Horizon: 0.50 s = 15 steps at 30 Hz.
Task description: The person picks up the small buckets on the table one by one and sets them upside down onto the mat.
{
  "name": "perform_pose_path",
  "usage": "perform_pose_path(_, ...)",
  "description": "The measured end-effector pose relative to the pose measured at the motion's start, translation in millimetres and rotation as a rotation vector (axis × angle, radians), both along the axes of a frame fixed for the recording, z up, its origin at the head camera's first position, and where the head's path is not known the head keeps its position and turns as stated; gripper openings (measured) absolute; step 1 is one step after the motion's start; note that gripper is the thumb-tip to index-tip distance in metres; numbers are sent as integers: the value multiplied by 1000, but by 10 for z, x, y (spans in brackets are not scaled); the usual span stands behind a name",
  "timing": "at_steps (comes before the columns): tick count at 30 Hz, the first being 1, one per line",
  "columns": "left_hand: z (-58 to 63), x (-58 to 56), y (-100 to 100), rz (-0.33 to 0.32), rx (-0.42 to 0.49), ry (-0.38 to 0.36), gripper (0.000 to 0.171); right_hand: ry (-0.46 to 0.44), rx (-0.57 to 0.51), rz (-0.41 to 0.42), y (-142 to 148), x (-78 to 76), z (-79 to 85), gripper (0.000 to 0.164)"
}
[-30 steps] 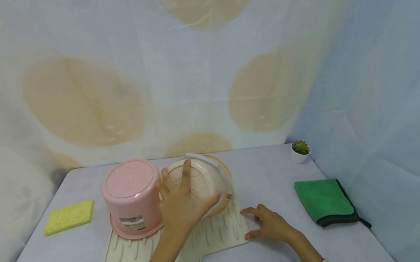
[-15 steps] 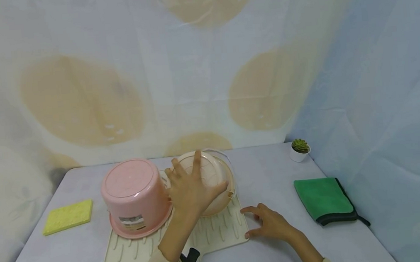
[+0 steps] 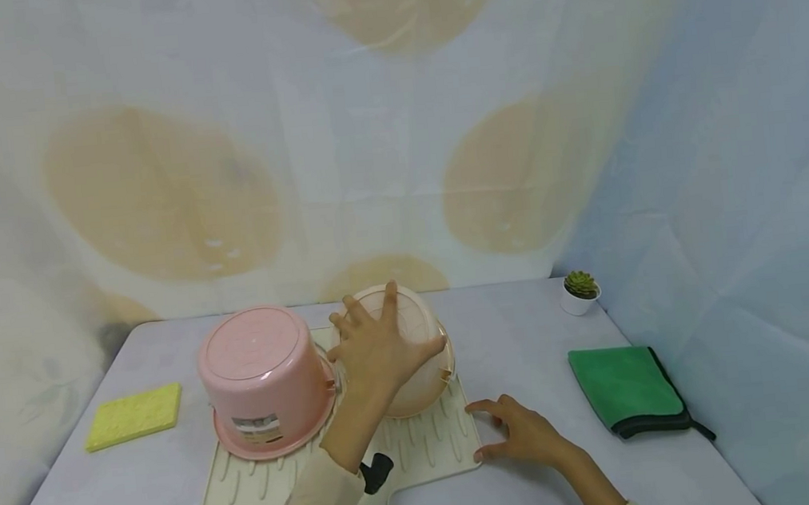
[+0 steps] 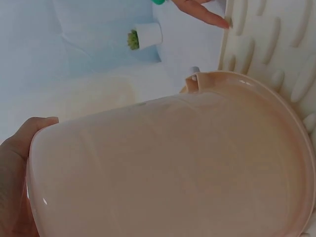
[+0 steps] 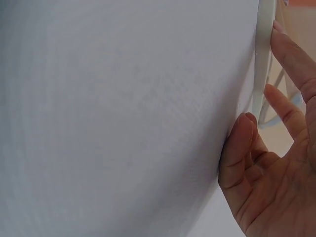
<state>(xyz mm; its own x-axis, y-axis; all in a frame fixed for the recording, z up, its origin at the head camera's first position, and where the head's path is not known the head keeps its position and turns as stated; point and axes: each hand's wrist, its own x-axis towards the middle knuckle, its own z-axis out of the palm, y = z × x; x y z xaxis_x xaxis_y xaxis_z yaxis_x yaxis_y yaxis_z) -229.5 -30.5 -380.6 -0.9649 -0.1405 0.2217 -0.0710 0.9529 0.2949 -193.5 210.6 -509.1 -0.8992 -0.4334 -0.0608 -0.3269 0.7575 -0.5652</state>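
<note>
A cream-peach plastic bucket (image 3: 416, 388) stands upside down on the right part of a cream ridged mat (image 3: 431, 439). My left hand (image 3: 378, 359) grips its upturned base from above, fingers spread and thumb over the right side. In the left wrist view, the thumb tip lies at the base edge, and the bucket's rim is down by the mat's ridges. My right hand (image 3: 517, 433) touches the mat's right edge with fingers parted; the right wrist view shows fingertips along that edge. Left of the peach bucket, a pink bucket (image 3: 257, 341) sits upside down on the mat.
A yellow sponge (image 3: 133, 416) lies on the table at the left. On the right are a folded green cloth (image 3: 626, 385) with black trim and, farther back, a small succulent in a white pot (image 3: 580, 293). Fabric walls rise behind and beside the table.
My left hand has shifted right and slightly back with the peach bucket, which now sits less tilted. Its handle has dropped out of sight behind it. The right hand has stayed at the mat's edge.
</note>
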Motion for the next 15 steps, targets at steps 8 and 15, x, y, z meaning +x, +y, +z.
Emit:
perform_pose_path(8,39,-166,65,12,-2,-75,118,-20,-7,-13,3,-8,1,71)
perform_pose_path(15,13,-315,122,2,1,-119,116,-13,-30,1,38,-32,-42,71)
